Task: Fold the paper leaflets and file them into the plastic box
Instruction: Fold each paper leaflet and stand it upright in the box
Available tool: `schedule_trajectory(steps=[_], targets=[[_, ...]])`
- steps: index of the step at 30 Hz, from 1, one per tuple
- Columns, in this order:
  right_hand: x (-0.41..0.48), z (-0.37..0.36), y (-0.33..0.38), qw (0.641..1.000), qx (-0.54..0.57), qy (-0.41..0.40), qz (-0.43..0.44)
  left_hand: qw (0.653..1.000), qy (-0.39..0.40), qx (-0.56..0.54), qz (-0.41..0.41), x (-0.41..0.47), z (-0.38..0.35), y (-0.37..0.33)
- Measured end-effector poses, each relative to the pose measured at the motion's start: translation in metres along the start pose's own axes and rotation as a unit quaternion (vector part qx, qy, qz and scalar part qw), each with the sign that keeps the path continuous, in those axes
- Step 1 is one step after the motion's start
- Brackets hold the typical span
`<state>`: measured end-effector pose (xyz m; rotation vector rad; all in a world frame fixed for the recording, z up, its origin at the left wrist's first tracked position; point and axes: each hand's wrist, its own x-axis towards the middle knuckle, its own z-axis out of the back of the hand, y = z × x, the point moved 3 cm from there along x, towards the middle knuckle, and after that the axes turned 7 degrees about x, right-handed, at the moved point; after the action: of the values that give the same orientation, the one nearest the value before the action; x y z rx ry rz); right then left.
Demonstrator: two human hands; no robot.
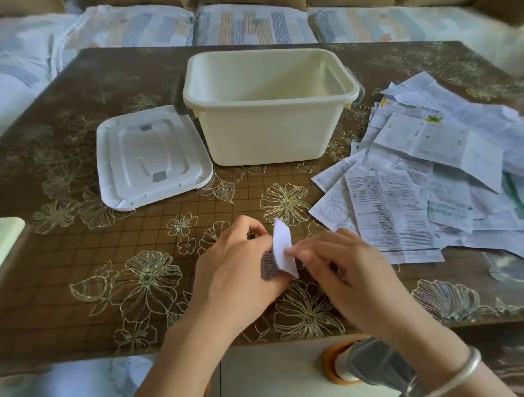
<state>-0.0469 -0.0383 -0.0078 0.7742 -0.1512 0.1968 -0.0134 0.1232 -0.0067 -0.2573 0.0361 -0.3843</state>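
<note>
Head view: left hand [238,269], right hand [342,268] pinch folded leaflet [282,248] near table [79,273] front edge; box [267,132] well apart.

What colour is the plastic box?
The box is cream; the head view shows it best.

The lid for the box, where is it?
In the head view, the white lid lies flat on the table, just left of the open plastic box, beyond the left hand that holds a leaflet.
</note>
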Motion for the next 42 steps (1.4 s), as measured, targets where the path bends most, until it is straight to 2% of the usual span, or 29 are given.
schedule_trajectory(steps=[3,8,16,20,22,25,28,32,37,40,42], targets=[[-0.003,-0.009,-0.002,0.997,-0.055,-0.007,0.049,1.000,-0.006,-0.023,0.000,-0.002,-0.004,0.007],[-0.003,-0.010,-0.001,0.993,-0.092,0.015,0.075,0.994,-0.022,-0.107,-0.026,-0.011,-0.004,0.015],[0.000,-0.010,0.001,0.986,-0.118,0.049,0.107,0.977,-0.147,-0.015,-0.151,-0.017,0.004,0.016],[0.003,-0.009,-0.001,0.987,-0.106,0.044,0.109,0.965,-0.186,-0.027,-0.183,-0.016,0.001,0.016],[0.004,-0.007,-0.004,0.991,-0.072,0.039,0.105,0.965,-0.204,-0.063,-0.153,-0.015,0.001,0.018],[0.013,-0.002,-0.006,0.996,-0.011,0.047,0.080,0.951,-0.213,-0.218,-0.045,-0.011,0.007,0.024],[0.032,0.004,0.006,0.996,0.004,0.023,0.082,0.905,-0.206,-0.369,0.047,-0.003,0.017,0.028],[0.070,0.018,0.028,0.994,0.080,-0.034,0.064,0.844,-0.202,-0.491,0.078,0.012,0.040,0.025],[0.144,0.062,0.059,0.989,0.109,-0.026,0.094,0.813,-0.283,-0.502,0.083,0.046,0.082,0.042],[0.190,0.088,0.065,0.992,0.063,-0.049,0.101,0.846,-0.349,-0.396,0.073,0.073,0.100,0.060],[0.222,0.091,0.062,0.997,0.008,-0.017,0.079,0.858,-0.380,-0.337,0.072,0.098,0.105,0.073]])
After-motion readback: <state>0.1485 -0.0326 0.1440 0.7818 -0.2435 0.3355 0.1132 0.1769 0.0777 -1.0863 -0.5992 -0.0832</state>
